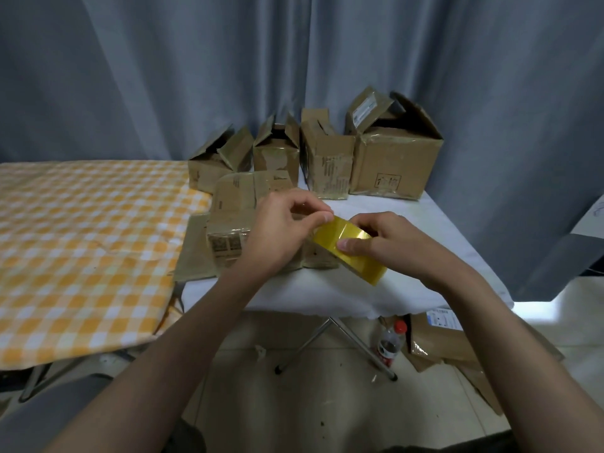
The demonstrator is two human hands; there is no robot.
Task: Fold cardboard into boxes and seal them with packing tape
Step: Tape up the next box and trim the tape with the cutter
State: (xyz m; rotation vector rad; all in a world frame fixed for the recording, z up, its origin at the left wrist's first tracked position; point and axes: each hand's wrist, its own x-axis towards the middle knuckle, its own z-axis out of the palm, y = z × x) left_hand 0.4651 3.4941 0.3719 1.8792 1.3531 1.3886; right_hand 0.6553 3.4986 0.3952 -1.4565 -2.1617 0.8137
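Both hands are held above the near part of a desk (pixel 441 223) covered in white cloth. The right hand (pixel 389 243) grips a roll of yellow packing tape (pixel 351 251), its fingers (pixel 351 245) curled round the roll's outer face. The left hand (pixel 281 230) is raised just beside it, thumb and forefinger pinching the loose end of the tape at the top edge of the roll. Right behind and partly under the hands stands a small cardboard box (pixel 233 210) with its flaps folded over, resting on a flat sheet of cardboard (pixel 196 250). Along the back of the desk, against a grey curtain (pixel 196 76), four more boxes (pixel 395 161) stand in a row with their top flaps open, the largest on the right. To the left lies a surface under a yellow and white checked cloth (pixel 81 240). On the floor under the desk stand a plastic bottle (pixel 389 346) with a red cap and some flattened cardboard (pixel 441 344).
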